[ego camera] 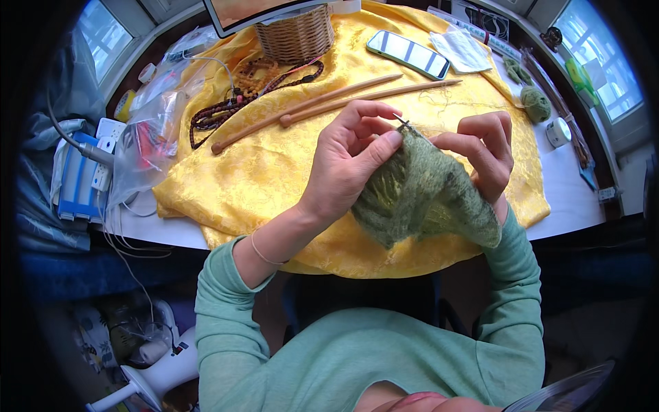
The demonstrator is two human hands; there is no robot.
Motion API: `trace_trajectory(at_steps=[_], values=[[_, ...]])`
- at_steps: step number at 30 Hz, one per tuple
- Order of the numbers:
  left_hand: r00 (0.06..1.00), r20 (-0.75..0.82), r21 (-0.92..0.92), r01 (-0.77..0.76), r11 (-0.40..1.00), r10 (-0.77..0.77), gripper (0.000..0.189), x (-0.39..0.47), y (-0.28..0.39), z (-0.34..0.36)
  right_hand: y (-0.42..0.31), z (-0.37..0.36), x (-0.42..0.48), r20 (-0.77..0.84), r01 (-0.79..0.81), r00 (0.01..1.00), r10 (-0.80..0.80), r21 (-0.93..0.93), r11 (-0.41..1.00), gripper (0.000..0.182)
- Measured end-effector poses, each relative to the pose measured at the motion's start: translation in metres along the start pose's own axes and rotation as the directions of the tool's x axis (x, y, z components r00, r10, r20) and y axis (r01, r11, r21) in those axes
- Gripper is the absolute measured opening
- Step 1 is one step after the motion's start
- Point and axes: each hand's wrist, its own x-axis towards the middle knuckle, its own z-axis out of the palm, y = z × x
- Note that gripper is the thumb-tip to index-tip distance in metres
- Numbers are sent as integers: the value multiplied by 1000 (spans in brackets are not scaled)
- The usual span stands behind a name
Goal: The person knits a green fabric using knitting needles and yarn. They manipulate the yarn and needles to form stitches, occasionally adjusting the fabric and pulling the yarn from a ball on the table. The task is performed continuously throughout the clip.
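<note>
A piece of fuzzy green knitting [427, 185] hangs between my hands above the yellow brocade cloth [247, 180]. My left hand [355, 141] pinches its upper left corner between thumb and fingers. Beside that thumb a thin dark knitting needle tip [400, 119] pokes out of the stitches. At the upper right edge, my right hand [481, 149] grips the work with bent fingers; its thumb and palm are partly hidden by the knitting. A thin yarn strand [479, 105] runs over the cloth towards a green yarn ball [536, 104] on the right.
Two thick wooden knitting needles [309, 116] lie beyond my hands. Bead strings [216, 110], a wicker basket [296, 36], a phone [408, 54] and a white tissue [461, 50] are farther back. A white jar [558, 132] stands right; plastic bags [149, 144] and power strips [105, 154] are left.
</note>
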Motion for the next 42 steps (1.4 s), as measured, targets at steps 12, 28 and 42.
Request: trace_trajectory(at_steps=[12,28,42], values=[[990,116,55,80,995,-86,18,-1,-2,-4,-3,6,1,-18,-47,999,51,168,985,27],[999,-2,-27,34,999,-34,13,0,-4,-2,2,8,1,40,-19,999,16,74,997,31],[1000,18,4,-15,1000,15,20,0,-3,0,0,-1,2,25,8,1000,-9,15,1000,27]])
